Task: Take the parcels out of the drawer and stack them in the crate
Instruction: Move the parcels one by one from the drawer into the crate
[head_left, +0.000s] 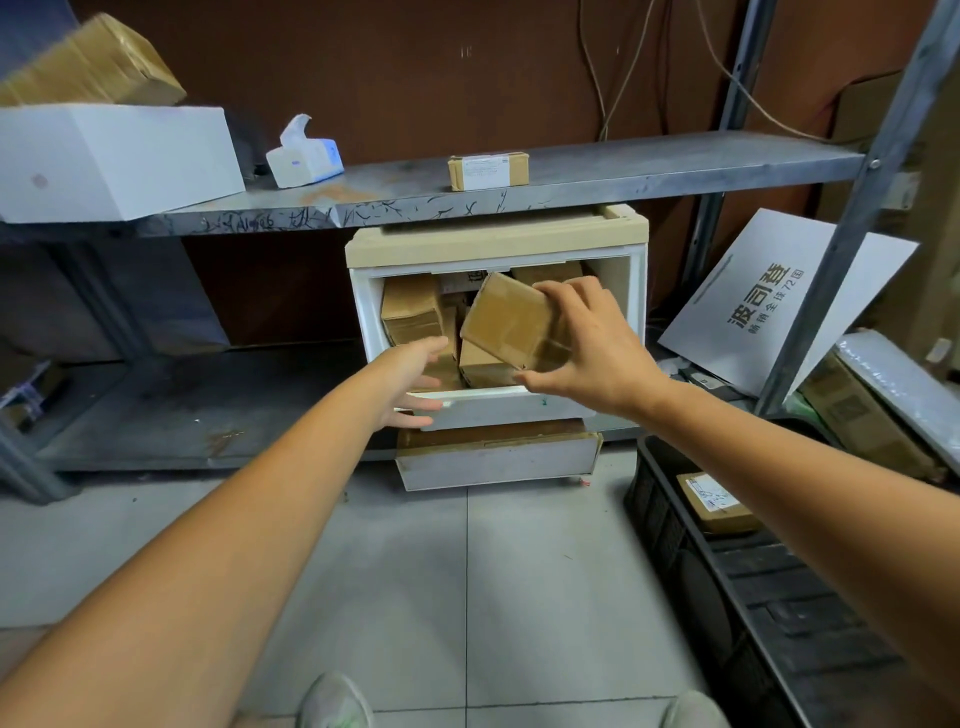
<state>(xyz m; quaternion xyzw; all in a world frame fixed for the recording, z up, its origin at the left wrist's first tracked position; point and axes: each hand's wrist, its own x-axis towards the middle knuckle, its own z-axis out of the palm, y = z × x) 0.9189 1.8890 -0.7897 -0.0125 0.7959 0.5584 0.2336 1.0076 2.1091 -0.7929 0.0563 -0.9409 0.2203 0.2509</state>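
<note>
A white drawer unit (496, 405) with a beige top stands under the metal shelf, its upper drawer pulled out and holding several brown cardboard parcels (410, 312). My right hand (592, 348) grips one tilted brown parcel (506, 322) above the open drawer. My left hand (415, 384) reaches to the drawer's front left corner with fingers spread, touching its rim. A black plastic crate (769, 582) sits on the floor at the right with one labelled parcel (714, 501) lying inside.
A grey metal shelf (571, 176) carries a small labelled box (488, 170), a tissue pack (304, 156) and a white box (104, 156). A shelf upright (852, 218) stands right of the drawer. White boards (769, 301) lean at right. My shoes (337, 701) are below.
</note>
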